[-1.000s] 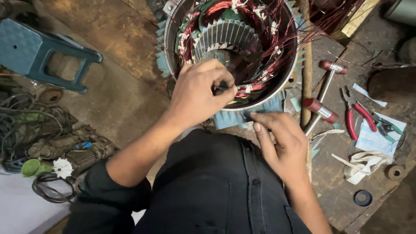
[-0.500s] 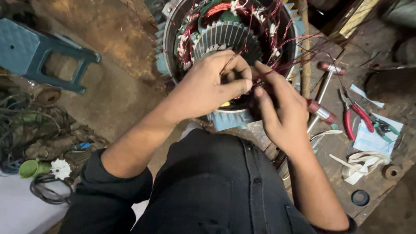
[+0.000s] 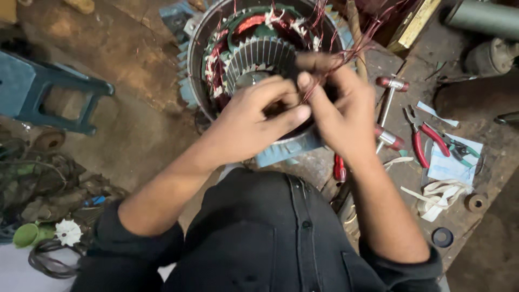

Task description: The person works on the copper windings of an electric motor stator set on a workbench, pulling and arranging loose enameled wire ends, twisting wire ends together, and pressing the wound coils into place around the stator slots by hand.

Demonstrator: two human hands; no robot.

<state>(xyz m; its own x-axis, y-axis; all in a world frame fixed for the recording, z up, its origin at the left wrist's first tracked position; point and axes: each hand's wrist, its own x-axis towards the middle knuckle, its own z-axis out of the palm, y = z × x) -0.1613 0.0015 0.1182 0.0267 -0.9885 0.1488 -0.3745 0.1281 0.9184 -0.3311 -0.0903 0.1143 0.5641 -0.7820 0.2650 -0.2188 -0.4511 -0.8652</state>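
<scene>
A round motor stator [image 3: 254,48] with a blue finned housing stands on the workbench, its slots wound with reddish copper wire. Thin copper wire strands [image 3: 346,48] rise from its right side. My left hand [image 3: 254,119] and my right hand [image 3: 338,108] meet over the stator's near rim. The right hand's fingers pinch the copper wire strands. My left hand's fingertips curl against the right hand at the same spot; what they grip is hidden.
On the bench to the right lie red-handled pliers [image 3: 419,140], screwdrivers with red handles [image 3: 389,86], a pale paper sheet [image 3: 451,165], white tape strips [image 3: 440,194] and small rings. A blue stool [image 3: 38,92] stands at left, above tangled cables [image 3: 48,184].
Both hands rose from the stator's lower rim and came together over its opening. The right hand lifted off the bench edge and took hold of the wire strands.
</scene>
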